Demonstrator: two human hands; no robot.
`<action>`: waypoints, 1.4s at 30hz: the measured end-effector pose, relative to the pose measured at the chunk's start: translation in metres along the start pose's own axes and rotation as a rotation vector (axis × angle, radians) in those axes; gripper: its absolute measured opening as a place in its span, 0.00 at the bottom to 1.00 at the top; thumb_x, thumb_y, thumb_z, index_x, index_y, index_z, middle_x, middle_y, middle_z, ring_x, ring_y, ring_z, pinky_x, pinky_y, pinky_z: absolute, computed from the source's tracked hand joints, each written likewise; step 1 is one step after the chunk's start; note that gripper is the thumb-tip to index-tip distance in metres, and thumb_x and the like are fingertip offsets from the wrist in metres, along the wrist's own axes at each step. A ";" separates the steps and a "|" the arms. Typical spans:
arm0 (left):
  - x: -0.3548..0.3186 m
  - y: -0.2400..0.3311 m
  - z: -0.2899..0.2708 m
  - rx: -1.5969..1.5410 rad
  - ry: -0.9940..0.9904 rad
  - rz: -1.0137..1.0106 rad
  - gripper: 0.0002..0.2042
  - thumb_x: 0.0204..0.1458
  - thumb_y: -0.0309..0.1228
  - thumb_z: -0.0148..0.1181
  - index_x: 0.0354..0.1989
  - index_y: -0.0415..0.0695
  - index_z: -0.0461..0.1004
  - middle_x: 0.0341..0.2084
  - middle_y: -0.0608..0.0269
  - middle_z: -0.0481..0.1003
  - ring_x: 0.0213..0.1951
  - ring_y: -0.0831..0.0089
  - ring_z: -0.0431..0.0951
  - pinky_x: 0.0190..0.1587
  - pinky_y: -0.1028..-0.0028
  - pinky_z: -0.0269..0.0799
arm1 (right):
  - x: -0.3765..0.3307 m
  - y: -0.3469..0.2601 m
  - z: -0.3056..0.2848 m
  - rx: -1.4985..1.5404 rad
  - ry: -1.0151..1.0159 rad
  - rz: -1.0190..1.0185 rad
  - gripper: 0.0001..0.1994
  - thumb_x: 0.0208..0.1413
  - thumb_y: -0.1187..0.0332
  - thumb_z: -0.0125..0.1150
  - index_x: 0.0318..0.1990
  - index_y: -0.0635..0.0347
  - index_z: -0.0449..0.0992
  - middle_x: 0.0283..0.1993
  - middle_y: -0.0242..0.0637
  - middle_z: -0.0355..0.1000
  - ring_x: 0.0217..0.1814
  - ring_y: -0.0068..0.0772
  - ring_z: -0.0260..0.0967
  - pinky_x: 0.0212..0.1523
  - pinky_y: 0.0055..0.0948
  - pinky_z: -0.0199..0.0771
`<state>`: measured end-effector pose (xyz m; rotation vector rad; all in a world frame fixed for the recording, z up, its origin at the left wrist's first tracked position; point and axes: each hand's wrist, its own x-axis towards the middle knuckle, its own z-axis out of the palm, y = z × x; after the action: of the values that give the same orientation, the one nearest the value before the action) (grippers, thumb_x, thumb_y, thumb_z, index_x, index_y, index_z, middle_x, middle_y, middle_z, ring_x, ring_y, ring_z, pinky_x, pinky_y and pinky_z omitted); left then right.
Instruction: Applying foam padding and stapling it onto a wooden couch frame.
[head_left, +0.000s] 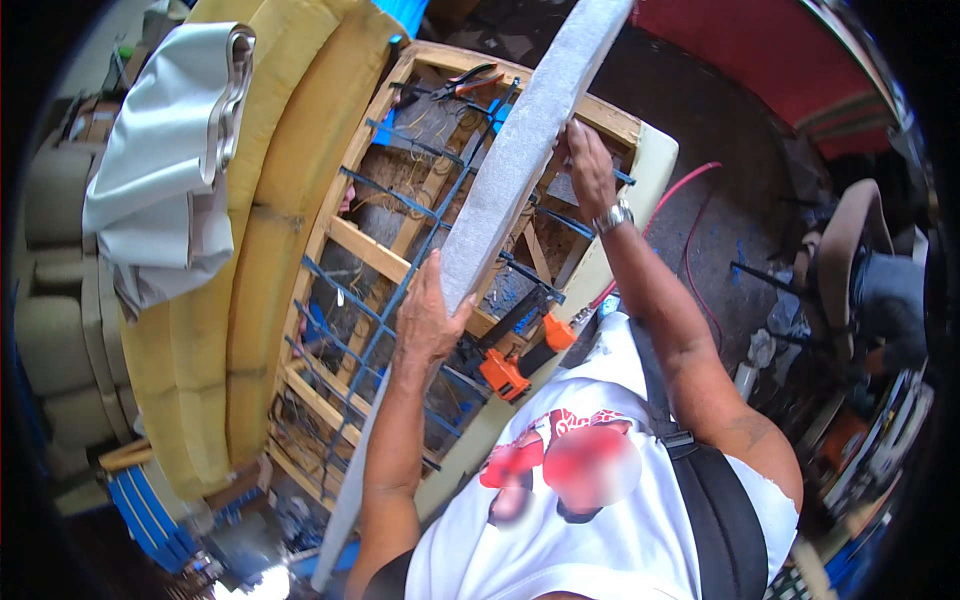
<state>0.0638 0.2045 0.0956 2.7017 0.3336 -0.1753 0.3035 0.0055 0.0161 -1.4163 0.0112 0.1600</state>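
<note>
A long grey felt-like strip (530,140) runs slantwise above an open wooden furniture frame (365,245). My left hand (432,312) grips its lower left edge, with the fingers along the side. Farther up, my right hand (592,172) is closed at the strip's right edge; its thumb is hidden. Dark blue webbing straps (400,195) cross the frame beneath. An orange and black staple gun (508,372) rests on the near side of the frame, just right of my left hand. Pliers with orange handles (468,84) lie at the far end.
Long yellow foam pieces (275,190) lean along the frame's left side, with folded white sheet material (160,180) on them. A red air hose (665,195) trails across the floor at right. Beyond it stand a beige chair (850,235) and scattered clutter. A red panel (745,45) fills the far right.
</note>
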 end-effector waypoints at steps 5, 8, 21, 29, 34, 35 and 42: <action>0.058 0.011 0.009 -0.100 0.031 0.219 0.44 0.54 0.36 0.64 0.74 0.33 0.45 0.70 0.34 0.54 0.69 0.41 0.59 0.71 0.54 0.56 | 0.031 -0.004 0.035 -0.305 0.279 0.078 0.29 0.60 0.46 0.63 0.51 0.68 0.76 0.44 0.49 0.77 0.48 0.41 0.77 0.50 0.36 0.76; 0.116 0.035 0.018 -0.123 0.031 0.296 0.45 0.54 0.36 0.64 0.74 0.33 0.43 0.73 0.35 0.48 0.72 0.42 0.53 0.73 0.55 0.52 | 0.038 -0.009 0.049 -0.266 0.438 0.096 0.29 0.56 0.45 0.68 0.45 0.70 0.75 0.40 0.48 0.78 0.42 0.40 0.76 0.47 0.37 0.76; 0.222 0.002 0.021 -1.179 -0.317 0.548 0.38 0.59 0.41 0.58 0.74 0.36 0.52 0.75 0.48 0.50 0.76 0.60 0.47 0.76 0.64 0.40 | 0.037 0.012 0.066 -0.057 0.527 -0.007 0.22 0.68 0.50 0.57 0.34 0.63 0.70 0.26 0.32 0.69 0.28 0.20 0.63 0.28 0.29 0.69; 0.173 -0.092 0.118 -1.522 -0.624 0.044 0.32 0.72 0.48 0.35 0.75 0.37 0.49 0.72 0.53 0.58 0.71 0.67 0.58 0.73 0.66 0.53 | -0.020 0.004 0.073 -0.382 0.391 -0.046 0.23 0.69 0.52 0.56 0.50 0.68 0.65 0.41 0.37 0.68 0.41 0.24 0.66 0.43 0.25 0.71; 0.188 -0.099 0.126 -1.556 -0.615 0.062 0.30 0.73 0.47 0.30 0.70 0.35 0.60 0.63 0.53 0.69 0.63 0.69 0.69 0.66 0.69 0.64 | -0.029 0.014 0.098 -0.316 0.360 -0.132 0.17 0.69 0.56 0.56 0.44 0.62 0.64 0.36 0.30 0.65 0.37 0.17 0.62 0.39 0.18 0.66; 0.194 -0.098 0.123 -1.549 -0.633 0.000 0.30 0.73 0.47 0.30 0.70 0.35 0.60 0.63 0.53 0.69 0.63 0.69 0.69 0.66 0.69 0.64 | -0.027 0.016 0.101 -0.320 0.342 -0.146 0.16 0.70 0.56 0.55 0.42 0.62 0.65 0.34 0.27 0.64 0.35 0.15 0.60 0.37 0.17 0.65; 0.213 -0.053 0.068 -1.527 -0.445 0.285 0.36 0.71 0.53 0.29 0.73 0.30 0.50 0.73 0.41 0.52 0.76 0.59 0.47 0.76 0.64 0.41 | -0.023 0.027 0.105 -0.146 0.348 -0.221 0.13 0.73 0.59 0.48 0.43 0.60 0.68 0.33 0.25 0.67 0.35 0.12 0.60 0.38 0.16 0.64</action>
<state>0.2507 0.2676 -0.0231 1.1267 -0.0820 -0.2719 0.2680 0.1101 0.0085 -1.5654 0.1319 -0.2739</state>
